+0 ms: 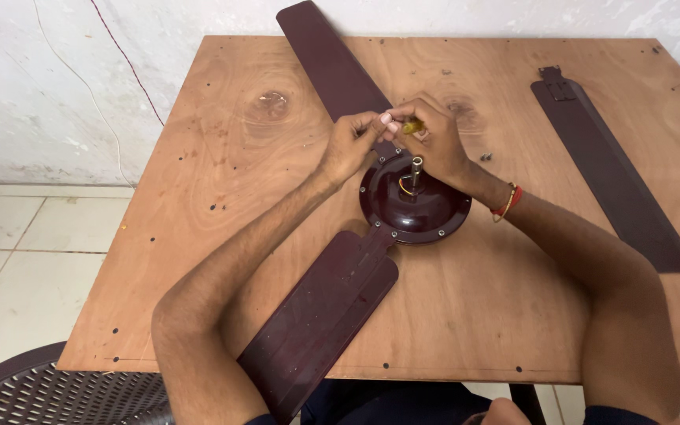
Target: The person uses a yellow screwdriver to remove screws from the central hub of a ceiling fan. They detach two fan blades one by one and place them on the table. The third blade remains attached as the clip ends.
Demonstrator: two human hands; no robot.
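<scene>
A dark maroon ceiling fan motor (415, 206) lies on a plywood table (222, 173) with a short metal shaft sticking up from its middle. Two maroon blades are joined to it: one (332, 63) runs to the far edge, one (320, 319) comes toward me. My right hand (434, 142) is closed on a small yellow-handled tool (412, 126) just above the far blade's joint. My left hand (353, 142) pinches with its fingertips at the same spot, touching the right hand's fingers. What the left fingertips hold is hidden.
A third, loose maroon blade (607, 169) lies on the right side of the table. Small screws (484, 157) lie near my right wrist. A dark perforated plastic chair (49, 393) stands at the lower left. White wall and tiled floor are on the left.
</scene>
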